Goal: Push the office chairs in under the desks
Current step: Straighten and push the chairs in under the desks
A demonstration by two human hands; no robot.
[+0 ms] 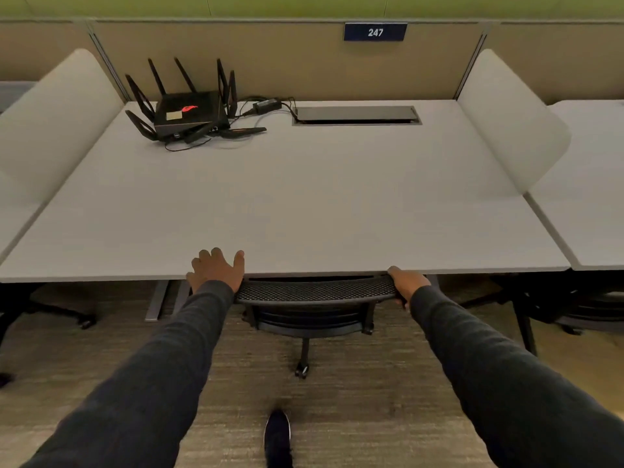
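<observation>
A black mesh-backed office chair (314, 292) stands under the front edge of a grey desk (287, 204); only the top of its backrest, the seat's rear and one castor leg show. My right hand (407, 285) grips the right end of the backrest's top rail. My left hand (216, 270) is at the left end of the backrest, fingers spread, resting over the desk's front edge. Whether it touches the chair is hidden by the hand itself.
A black router with several antennas (189, 109) and a power adapter (266, 105) sit at the desk's back, beside a cable hatch (356, 114). Curved side screens (510, 119) flank the desk. Other chair bases (580, 312) stand under neighbouring desks. My shoe (277, 437) is on the carpet.
</observation>
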